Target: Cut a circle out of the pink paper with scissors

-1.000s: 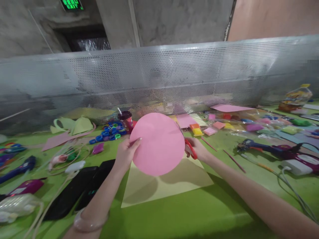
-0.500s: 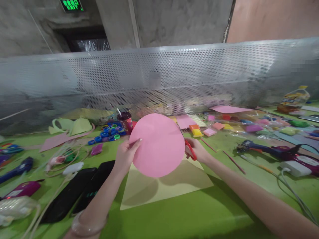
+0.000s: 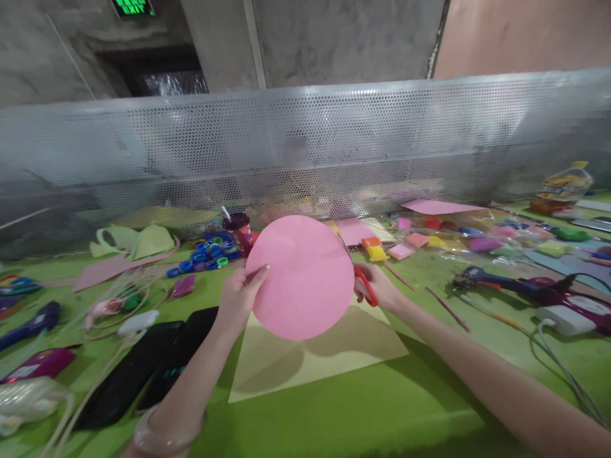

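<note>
At 9 o'clock: left hand pinches pink disc | 3 o'clock: right hand grips scissors | advise: disc taut

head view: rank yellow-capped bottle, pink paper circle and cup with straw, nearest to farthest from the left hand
1. pink paper circle: held in the left hand
2. cup with straw: just beyond that hand
3. yellow-capped bottle: far right

Left forearm and right forearm reached forward and inward, left hand pinched, thumb pointing inward, right hand curled in a grip, both hands level and apart.
</note>
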A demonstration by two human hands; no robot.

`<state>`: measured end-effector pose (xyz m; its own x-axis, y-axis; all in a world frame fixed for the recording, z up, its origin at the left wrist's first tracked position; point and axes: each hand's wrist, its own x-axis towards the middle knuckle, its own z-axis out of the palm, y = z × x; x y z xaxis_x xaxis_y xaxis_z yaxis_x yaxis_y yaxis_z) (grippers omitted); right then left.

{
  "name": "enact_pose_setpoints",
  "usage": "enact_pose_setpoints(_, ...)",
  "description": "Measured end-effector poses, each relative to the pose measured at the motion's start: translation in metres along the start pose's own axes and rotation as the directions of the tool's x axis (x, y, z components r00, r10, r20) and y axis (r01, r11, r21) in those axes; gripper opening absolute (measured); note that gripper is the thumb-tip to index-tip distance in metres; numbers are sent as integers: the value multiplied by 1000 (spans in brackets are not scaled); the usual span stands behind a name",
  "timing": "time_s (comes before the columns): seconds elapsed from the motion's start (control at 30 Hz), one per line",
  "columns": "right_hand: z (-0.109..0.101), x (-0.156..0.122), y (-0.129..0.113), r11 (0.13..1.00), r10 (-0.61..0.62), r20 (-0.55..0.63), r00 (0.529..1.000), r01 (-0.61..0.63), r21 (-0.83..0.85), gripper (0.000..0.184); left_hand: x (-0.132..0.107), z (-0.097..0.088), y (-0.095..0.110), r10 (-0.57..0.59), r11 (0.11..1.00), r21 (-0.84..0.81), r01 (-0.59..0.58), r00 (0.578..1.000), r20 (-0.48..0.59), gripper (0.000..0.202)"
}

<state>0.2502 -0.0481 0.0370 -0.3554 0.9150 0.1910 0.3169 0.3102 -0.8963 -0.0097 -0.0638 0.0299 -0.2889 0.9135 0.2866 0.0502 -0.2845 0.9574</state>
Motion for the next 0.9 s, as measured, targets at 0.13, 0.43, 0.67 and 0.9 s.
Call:
enact_pose_setpoints(0.13, 0, 0, 0, 1000, 4, 2, 1000, -4, 3, 16, 0, -1, -1, -2, 1000, -10, 2, 1000, 10, 36)
enact_pose_setpoints(0.43, -2, 1, 4, 1000, 8, 19, 1000, -8, 3, 12, 0, -1, 0, 2, 1000, -13, -2, 1000, 24, 38)
enact_pose_setpoints(0.67, -1, 2, 5, 1000, 11, 2, 1000, -11, 6, 12, 1, -2, -1, -5, 1000, 3, 5, 1000, 17, 38)
enact_pose_setpoints(0.9, -1, 0, 2, 1000, 3, -10, 1000, -3, 6, 13, 0, -1, 2, -5, 1000, -10, 6, 1000, 30, 38)
